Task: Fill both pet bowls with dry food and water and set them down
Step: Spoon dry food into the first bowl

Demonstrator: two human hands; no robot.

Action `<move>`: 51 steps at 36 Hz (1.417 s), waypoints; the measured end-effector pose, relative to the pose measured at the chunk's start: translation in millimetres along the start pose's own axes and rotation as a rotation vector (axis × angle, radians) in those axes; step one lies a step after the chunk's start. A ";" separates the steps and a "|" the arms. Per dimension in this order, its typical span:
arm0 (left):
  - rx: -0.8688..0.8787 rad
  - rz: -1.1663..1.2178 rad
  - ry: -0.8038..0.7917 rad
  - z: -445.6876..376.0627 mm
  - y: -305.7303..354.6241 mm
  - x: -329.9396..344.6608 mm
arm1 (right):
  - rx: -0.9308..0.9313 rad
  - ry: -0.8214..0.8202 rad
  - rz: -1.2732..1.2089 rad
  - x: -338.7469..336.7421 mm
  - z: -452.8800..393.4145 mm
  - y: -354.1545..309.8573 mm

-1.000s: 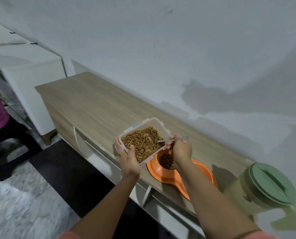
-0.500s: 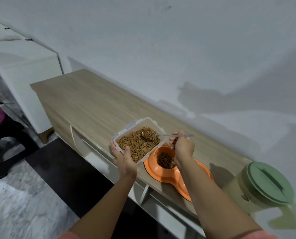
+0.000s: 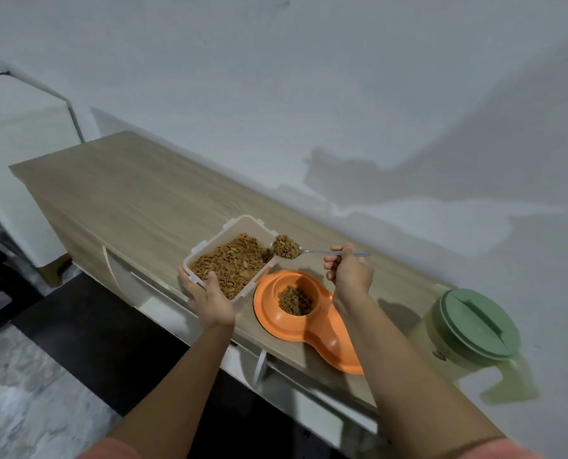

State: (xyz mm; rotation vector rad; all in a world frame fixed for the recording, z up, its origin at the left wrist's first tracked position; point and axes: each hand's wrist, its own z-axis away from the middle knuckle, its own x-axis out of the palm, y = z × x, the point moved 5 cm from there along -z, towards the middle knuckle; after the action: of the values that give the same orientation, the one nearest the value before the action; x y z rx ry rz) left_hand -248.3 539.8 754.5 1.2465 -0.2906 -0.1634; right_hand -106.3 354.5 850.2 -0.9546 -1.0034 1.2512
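Note:
An orange double pet bowl (image 3: 269, 309) lies on the wooden cabinet top (image 3: 127, 200). Its left cup (image 3: 295, 299) holds some brown kibble; my right forearm covers most of the other cup. My left hand (image 3: 209, 299) grips the near corner of a clear plastic food container (image 3: 231, 265) filled with kibble, tilted just left of the bowl. My right hand (image 3: 350, 276) holds a metal spoon (image 3: 322, 251) by its handle. The spoon is heaped with kibble (image 3: 285, 247) and hovers at the container's right corner, above and behind the bowl.
A pale green pitcher with a darker green lid (image 3: 474, 326) stands at the right end of the cabinet, its handle toward me. The white wall (image 3: 342, 111) runs right behind the cabinet. A white appliance (image 3: 17, 134) stands at the left. Dark floor lies below.
The spoon dug into the container's kibble, then lifted out loaded and moved right to the container's corner. The left hand kept holding the container.

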 end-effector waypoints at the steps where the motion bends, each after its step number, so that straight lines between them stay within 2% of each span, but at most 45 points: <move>1: 0.007 -0.001 0.005 -0.7 -0.1 0.5 | -0.010 0.014 0.009 -5.8 -0.9 -1.2; 5: -0.005 0.003 0.029 -3.5 -1.9 2.9 | -0.083 0.071 0.051 -28.1 -4.3 -1.3; 8: -0.018 -0.007 0.039 -2.5 -1.8 3.7 | -0.205 0.099 0.250 -37.6 -6.7 3.2; 12: -0.039 -0.034 0.038 2.9 0.3 3.3 | -0.464 -0.054 0.646 -32.9 4.7 10.9; 14: -0.045 -0.044 0.040 5.7 2.5 2.5 | -0.620 -0.153 0.760 -26.7 13.4 15.5; 16: -0.043 -0.053 0.034 7.3 4.2 1.3 | -0.760 -0.190 0.800 -20.4 23.0 11.8; 21: -0.010 -0.026 -0.005 9.9 12.1 -3.8 | -1.103 -0.128 0.701 3.0 51.3 -23.7; 25: -0.027 0.007 -0.073 16.3 15.9 -5.8 | -1.202 -0.238 0.645 28.6 65.9 -37.8; 31: -0.048 -0.072 -0.104 27.5 21.3 -19.4 | -1.377 -0.403 0.947 74.6 98.3 -23.7; 35: -0.068 -0.085 -0.121 36.7 24.7 -26.4 | -1.354 -0.545 1.224 94.6 102.2 1.1; 42: -0.025 -0.085 -0.113 38.8 32.3 -42.8 | -1.214 -0.773 1.432 112.5 110.3 19.4; 46: -0.048 -0.035 -0.121 41.9 28.3 -50.7 | -1.156 -0.884 1.453 115.1 112.5 27.4; 49: -0.067 -0.026 -0.137 38.5 19.7 -53.2 | -1.113 -0.844 1.347 111.4 111.9 25.6; 51: -0.076 -0.027 -0.151 37.5 19.6 -54.7 | -1.134 -0.694 1.226 104.7 108.9 16.6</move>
State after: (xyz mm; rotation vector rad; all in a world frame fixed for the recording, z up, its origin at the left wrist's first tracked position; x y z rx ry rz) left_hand -312.5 527.2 776.9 1.1650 -0.3945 -0.2899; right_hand -210.4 462.8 873.3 -2.3207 -1.8607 2.1175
